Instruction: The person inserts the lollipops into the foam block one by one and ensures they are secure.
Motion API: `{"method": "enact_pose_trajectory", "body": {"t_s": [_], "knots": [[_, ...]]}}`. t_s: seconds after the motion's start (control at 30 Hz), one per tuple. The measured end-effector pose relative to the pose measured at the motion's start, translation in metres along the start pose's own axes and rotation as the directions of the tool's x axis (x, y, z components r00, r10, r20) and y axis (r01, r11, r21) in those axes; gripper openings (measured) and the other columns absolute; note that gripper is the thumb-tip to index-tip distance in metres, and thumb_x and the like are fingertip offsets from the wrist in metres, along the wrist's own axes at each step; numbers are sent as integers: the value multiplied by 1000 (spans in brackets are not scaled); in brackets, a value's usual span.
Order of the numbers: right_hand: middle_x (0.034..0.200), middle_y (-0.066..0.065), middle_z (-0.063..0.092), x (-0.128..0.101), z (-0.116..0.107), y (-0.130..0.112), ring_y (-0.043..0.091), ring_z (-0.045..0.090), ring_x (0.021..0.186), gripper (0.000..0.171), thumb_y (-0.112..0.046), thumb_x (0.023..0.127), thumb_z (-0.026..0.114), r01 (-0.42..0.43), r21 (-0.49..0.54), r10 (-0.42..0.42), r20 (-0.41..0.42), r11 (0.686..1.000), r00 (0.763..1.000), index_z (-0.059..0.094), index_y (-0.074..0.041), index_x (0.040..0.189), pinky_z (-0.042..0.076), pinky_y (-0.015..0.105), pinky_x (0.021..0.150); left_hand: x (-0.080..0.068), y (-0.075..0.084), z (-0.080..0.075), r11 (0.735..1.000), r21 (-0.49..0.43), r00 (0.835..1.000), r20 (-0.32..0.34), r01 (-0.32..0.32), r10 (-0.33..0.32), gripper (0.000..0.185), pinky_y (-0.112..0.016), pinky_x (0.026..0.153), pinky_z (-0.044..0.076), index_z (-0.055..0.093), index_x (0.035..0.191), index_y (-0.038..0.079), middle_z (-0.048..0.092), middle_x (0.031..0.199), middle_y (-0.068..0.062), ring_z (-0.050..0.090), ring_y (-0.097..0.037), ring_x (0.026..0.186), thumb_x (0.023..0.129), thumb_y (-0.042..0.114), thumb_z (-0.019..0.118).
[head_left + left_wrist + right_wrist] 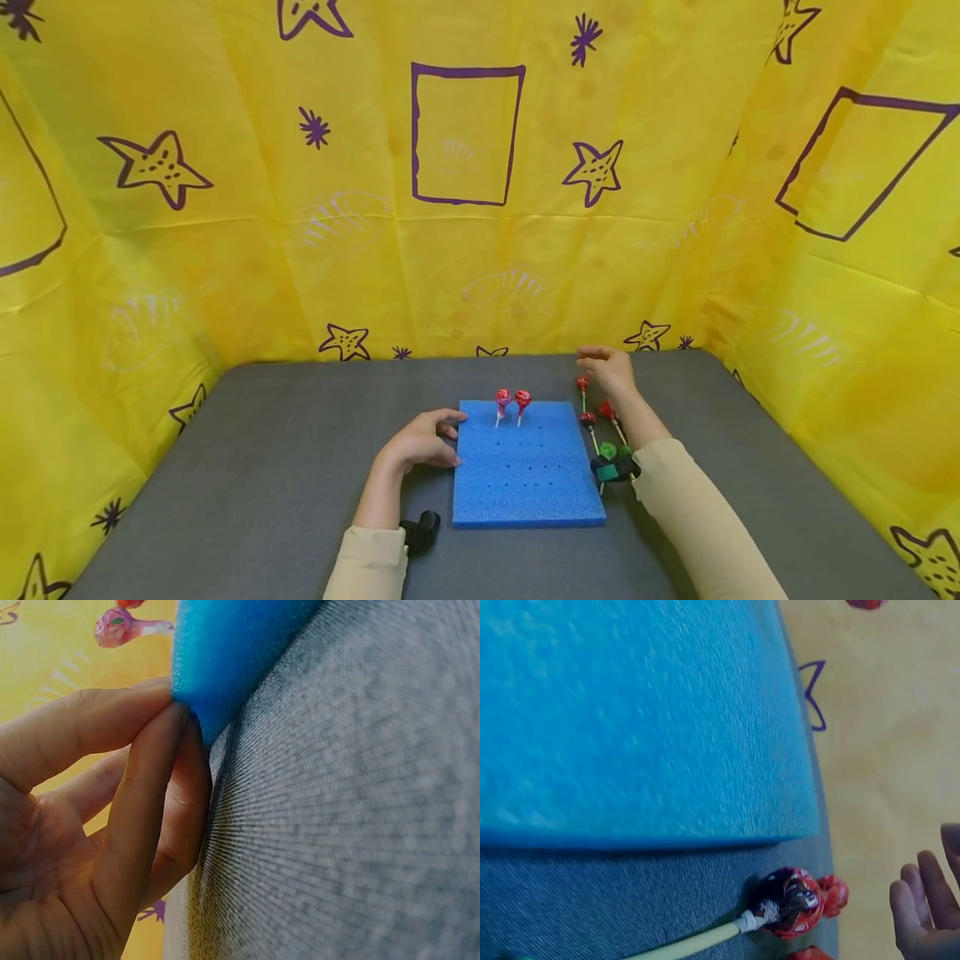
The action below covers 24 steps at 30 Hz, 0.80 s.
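A blue foam board (525, 467) with rows of small holes lies on the grey table. Two red lollipops (502, 400) (522, 402) stand upright in its far row. My left hand (450, 433) rests at the board's left edge, and its fingers (142, 810) touch the foam's side (225, 652). My right hand (592, 360) hovers with relaxed fingers and holds nothing, just beyond several loose lollipops right of the board: red ones (582, 384) (588, 419) and a green one (608, 451). In the right wrist view a red lollipop (791, 900) lies beside the foam (630, 712), apart from my fingertips (922, 915).
Yellow cloth with purple stars and rectangles (465, 133) walls in the grey table (262, 467) at the back and both sides. Black wrist cameras sit on my left forearm (420, 529) and right forearm (615, 468).
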State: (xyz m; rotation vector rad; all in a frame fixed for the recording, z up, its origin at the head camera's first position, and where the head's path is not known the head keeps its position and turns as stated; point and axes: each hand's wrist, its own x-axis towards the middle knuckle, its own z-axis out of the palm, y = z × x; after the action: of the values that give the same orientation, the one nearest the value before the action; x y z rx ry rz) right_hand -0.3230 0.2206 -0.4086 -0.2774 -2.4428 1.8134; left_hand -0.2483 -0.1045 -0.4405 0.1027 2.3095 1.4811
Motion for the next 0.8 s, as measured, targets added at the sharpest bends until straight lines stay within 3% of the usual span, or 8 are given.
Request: {"method": "enact_pose_trajectory", "body": {"t_s": [0.3,0.53,0.7,0.8], "knots": [[137,26,56,8,-6,10,39,57,124,41,-8,93,60,-47,-74,45,-26,996,999,58,3,132,47,45,109,1,0,0,1000,6,1000,6,1,-1,69,-32,72,61,57,136,11,57,111,-14,62,-20,79,72,-5,79],[132,26,61,14,-5,22,34,64,109,39,-9,91,63,-48,-211,41,-37,976,998,63,2,128,55,33,87,1,0,0,1000,12,1000,2,6,-6,68,-32,73,61,57,136,12,57,111,-14,63,-20,79,74,-5,77],[130,24,63,17,-5,26,25,65,92,39,-11,90,65,-51,-272,41,-43,961,998,64,0,127,49,21,67,1,0,0,1000,11,1000,0,9,-9,68,-32,74,61,56,136,12,57,110,-14,63,-20,78,74,-5,77],[129,25,62,17,-5,27,22,63,86,39,-10,89,65,-48,-285,39,-37,957,999,64,2,126,47,21,65,1,0,0,1000,10,1000,-1,16,-16,68,-32,74,61,57,136,12,57,110,-14,63,-20,79,74,-5,78]]}}
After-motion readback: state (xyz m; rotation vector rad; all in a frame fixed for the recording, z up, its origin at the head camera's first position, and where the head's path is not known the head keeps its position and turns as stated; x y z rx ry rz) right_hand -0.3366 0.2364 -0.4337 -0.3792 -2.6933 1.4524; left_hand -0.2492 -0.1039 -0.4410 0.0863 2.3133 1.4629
